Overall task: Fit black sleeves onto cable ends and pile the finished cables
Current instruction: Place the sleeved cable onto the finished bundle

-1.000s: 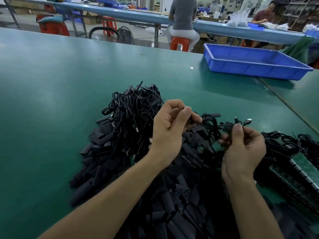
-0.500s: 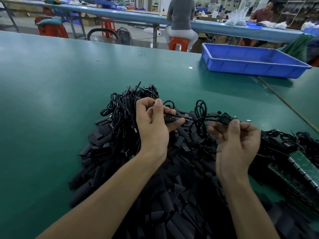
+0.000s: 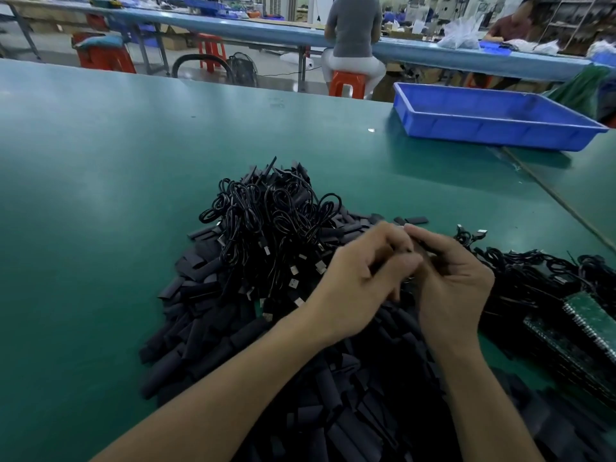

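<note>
Over black sleeves (image 3: 233, 345), left hand (image 3: 360, 285) beside right hand (image 3: 456, 288), fingers (image 3: 401, 261) curled, blurred

So the counter (image 3: 100, 195) has a big heap of sleeves (image 3: 206, 328) on the near side, dead centre. The pile of coiled cables (image 3: 266, 221) sits on the far end of that heap. Left grip (image 3: 360, 281) and right grip (image 3: 450, 281) are touching each other over the sleeves, just right of the pile. A tangle of loose cables (image 3: 533, 271) sprawls right of the grips, and a stack of circuit boards (image 3: 583, 328) is on its near side by the right edge. The tray (image 3: 500, 128) is at the far right. Behind the counter a person on a stool (image 3: 346, 83) sits at a second bench (image 3: 233, 25).
</note>
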A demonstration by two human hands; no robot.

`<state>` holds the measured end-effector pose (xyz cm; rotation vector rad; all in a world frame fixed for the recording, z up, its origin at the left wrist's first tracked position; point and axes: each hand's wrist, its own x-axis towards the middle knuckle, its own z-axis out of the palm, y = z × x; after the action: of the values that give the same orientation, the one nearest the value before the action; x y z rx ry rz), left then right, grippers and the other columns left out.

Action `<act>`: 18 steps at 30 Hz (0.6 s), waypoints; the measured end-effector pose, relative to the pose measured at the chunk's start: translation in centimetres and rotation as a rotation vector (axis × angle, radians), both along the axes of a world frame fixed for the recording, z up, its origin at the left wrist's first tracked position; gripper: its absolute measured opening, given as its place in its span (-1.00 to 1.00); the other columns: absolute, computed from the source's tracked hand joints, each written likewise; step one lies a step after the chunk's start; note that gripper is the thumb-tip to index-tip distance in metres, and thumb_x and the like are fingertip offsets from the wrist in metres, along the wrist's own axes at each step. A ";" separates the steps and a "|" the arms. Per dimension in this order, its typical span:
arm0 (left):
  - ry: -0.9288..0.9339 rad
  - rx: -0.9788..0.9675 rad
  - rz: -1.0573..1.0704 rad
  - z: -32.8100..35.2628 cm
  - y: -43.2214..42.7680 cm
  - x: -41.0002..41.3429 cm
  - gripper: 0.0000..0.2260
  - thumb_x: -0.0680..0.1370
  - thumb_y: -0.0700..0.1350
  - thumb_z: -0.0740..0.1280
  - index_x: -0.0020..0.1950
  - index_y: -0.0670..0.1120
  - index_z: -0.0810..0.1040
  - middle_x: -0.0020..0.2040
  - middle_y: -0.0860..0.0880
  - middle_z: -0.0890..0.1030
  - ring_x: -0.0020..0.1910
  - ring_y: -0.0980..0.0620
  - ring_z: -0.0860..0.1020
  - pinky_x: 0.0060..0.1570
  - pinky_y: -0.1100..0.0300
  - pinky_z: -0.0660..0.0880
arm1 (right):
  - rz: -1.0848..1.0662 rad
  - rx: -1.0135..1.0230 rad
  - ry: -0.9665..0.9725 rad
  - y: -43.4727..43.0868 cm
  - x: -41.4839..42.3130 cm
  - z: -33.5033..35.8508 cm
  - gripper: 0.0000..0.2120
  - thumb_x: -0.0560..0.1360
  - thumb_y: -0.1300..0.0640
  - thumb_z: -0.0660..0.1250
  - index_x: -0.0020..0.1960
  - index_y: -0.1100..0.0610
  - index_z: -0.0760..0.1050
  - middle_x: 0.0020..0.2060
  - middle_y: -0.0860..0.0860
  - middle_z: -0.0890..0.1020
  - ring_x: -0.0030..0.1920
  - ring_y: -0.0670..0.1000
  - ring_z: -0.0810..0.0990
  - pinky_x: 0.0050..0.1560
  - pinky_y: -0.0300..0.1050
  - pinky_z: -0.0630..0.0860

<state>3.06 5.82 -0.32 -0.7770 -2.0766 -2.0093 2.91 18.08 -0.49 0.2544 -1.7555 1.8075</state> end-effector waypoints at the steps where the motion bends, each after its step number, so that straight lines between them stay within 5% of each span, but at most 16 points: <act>1: 0.025 -0.079 -0.034 -0.1 0.1 0.3 -0.87 0.62 -0.16 0.33 -0.08 0.04 0.46 -0.36 0.02 0.52 -0.39 0.00 0.51 -0.30 0.09 0.50 | 0.003 -0.042 -0.006 0.2 0.0 0.0 -0.82 0.43 0.26 0.44 -0.04 0.03 0.66 -0.26 -0.15 0.70 -0.20 0.07 0.58 -0.11 -0.13 0.55; 5: 0.098 -0.275 -0.122 -0.1 0.4 0.8 -0.89 0.61 -0.13 0.37 -0.06 -0.04 0.46 -0.36 -0.05 0.51 -0.40 -0.05 0.46 -0.37 0.05 0.44 | -0.022 -0.186 -0.040 0.6 -0.2 0.5 -0.87 0.39 0.14 0.43 -0.07 0.01 0.67 -0.27 -0.16 0.70 -0.25 -0.17 0.60 -0.16 -0.32 0.52; 10: 0.067 -0.283 -0.230 0.3 -0.1 1.0 -0.89 0.62 -0.19 0.36 -0.06 -0.18 0.49 -0.33 -0.10 0.49 -0.38 0.07 0.36 -0.33 0.26 0.32 | -0.149 -0.368 -0.103 0.8 -0.6 0.7 -0.93 0.47 0.16 0.43 -0.09 0.00 0.65 -0.32 -0.13 0.68 -0.29 -0.14 0.63 -0.24 -0.27 0.55; 13: 0.050 -0.178 -0.164 1.1 -0.4 0.8 -0.89 0.62 -0.21 0.35 -0.09 -0.10 0.48 -0.34 0.11 0.48 -0.38 0.16 0.39 -0.31 0.30 0.35 | -0.277 -0.458 -0.152 1.5 -1.1 0.3 -0.90 0.56 0.25 0.38 -0.04 0.07 0.60 -0.33 -0.10 0.64 -0.38 -0.13 0.59 -0.35 -0.24 0.52; 16: 0.108 0.072 0.076 2.6 -1.4 -0.1 -0.86 0.63 -0.24 0.27 -0.08 -0.03 0.44 -0.38 0.16 0.42 -0.45 0.05 0.35 -0.44 -0.07 0.40 | -0.347 -0.441 -0.175 1.5 -1.2 -0.2 -0.90 0.60 0.26 0.33 -0.01 0.08 0.54 -0.18 0.02 0.62 -0.33 -0.08 0.66 -0.37 -0.23 0.55; 18: 0.123 0.216 0.201 3.3 -2.3 -0.7 -0.89 0.64 -0.21 0.22 -0.06 -0.05 0.42 -0.40 0.12 0.35 -0.47 0.02 0.28 -0.47 -0.09 0.41 | -0.368 -0.472 -0.191 1.6 -1.2 -0.4 -0.91 0.63 0.27 0.28 0.00 0.10 0.47 -0.08 0.10 0.59 -0.29 -0.05 0.69 -0.32 -0.22 0.60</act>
<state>2.33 3.53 2.99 -0.6103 -1.7576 -1.9792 1.68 19.68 -0.86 -0.4159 -1.3256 1.9402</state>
